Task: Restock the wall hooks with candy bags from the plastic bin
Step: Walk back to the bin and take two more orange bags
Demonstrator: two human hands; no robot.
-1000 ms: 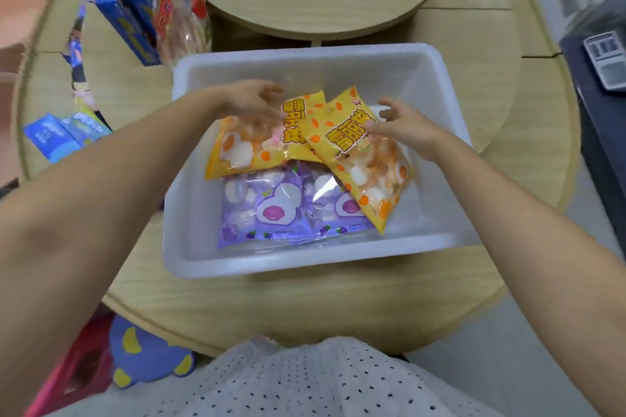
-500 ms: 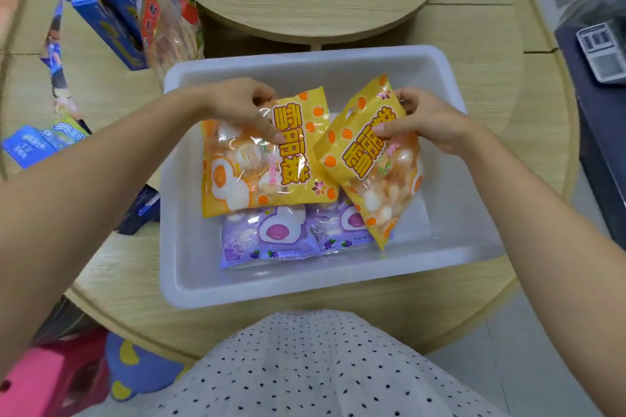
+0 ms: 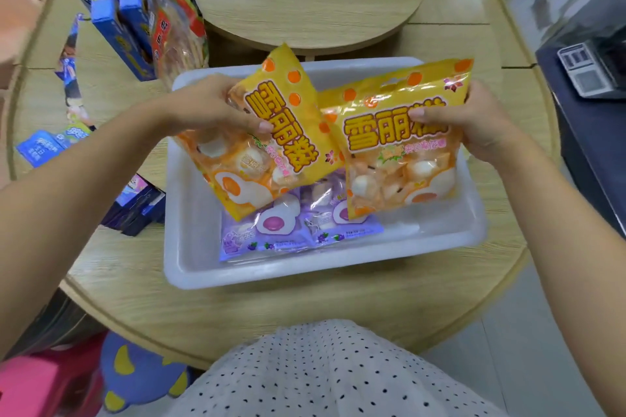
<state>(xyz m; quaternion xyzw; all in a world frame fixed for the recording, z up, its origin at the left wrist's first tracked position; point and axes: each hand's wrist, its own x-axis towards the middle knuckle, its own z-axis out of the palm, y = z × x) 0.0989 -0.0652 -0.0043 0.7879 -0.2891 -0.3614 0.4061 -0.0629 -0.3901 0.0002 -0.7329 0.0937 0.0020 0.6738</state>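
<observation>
Yellow candy bags, one clamped in your left hand [image 3: 216,108] and one in your right hand [image 3: 474,118], hang above the plastic bin [image 3: 189,247], two purple bags [image 3: 298,230] left inside; next, carry them to hooks out of view.

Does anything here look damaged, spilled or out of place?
Nothing looks damaged or spilled. The left hand and the right hand each hold an intact yellow bag over the bin. Two purple bags lie flat inside. Only the left yellow bag is tilted.
</observation>
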